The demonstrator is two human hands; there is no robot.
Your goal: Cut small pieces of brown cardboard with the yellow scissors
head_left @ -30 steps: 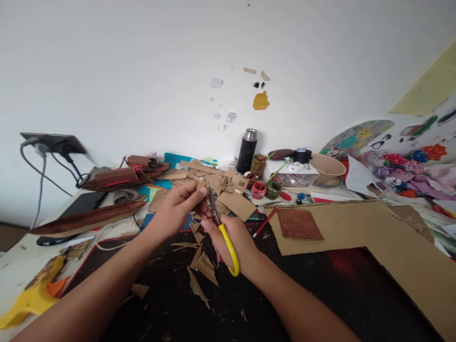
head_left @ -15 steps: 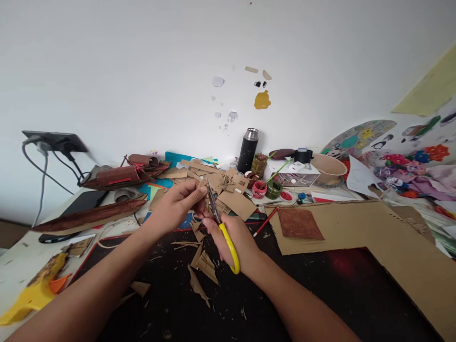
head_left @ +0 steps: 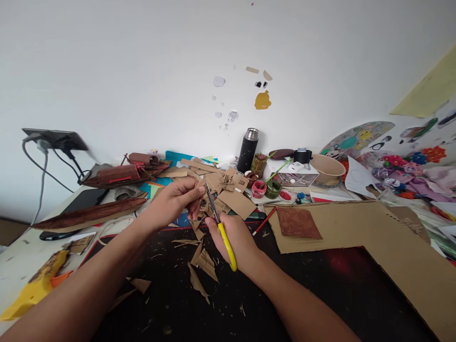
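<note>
My right hand (head_left: 235, 237) is closed around the yellow-handled scissors (head_left: 228, 247), whose metal blades point up and away, slightly left. My left hand (head_left: 176, 199) pinches a small piece of cardboard (head_left: 201, 182) between thumb and fingertips, right beside the blade tips. Most of that piece is hidden by the fingers, and I cannot tell whether the blades touch it. Below both hands, torn cardboard scraps (head_left: 206, 266) lie on the dark mat (head_left: 171, 304). Behind them is a heap of cut cardboard pieces (head_left: 237, 203).
A black thermos (head_left: 248, 151) stands against the wall near open paint jars (head_left: 259, 189). At right, a large cardboard sheet (head_left: 342, 218) carries a brown-painted square (head_left: 298, 223). A yellow glue gun (head_left: 35, 289) lies at left, near a brown-painted cardboard strip (head_left: 92, 213).
Both hands have stayed at nearly the same place, with the scissors shifting slightly left and up. The left hand's lower fingers have moved a little away from the right hand.
</note>
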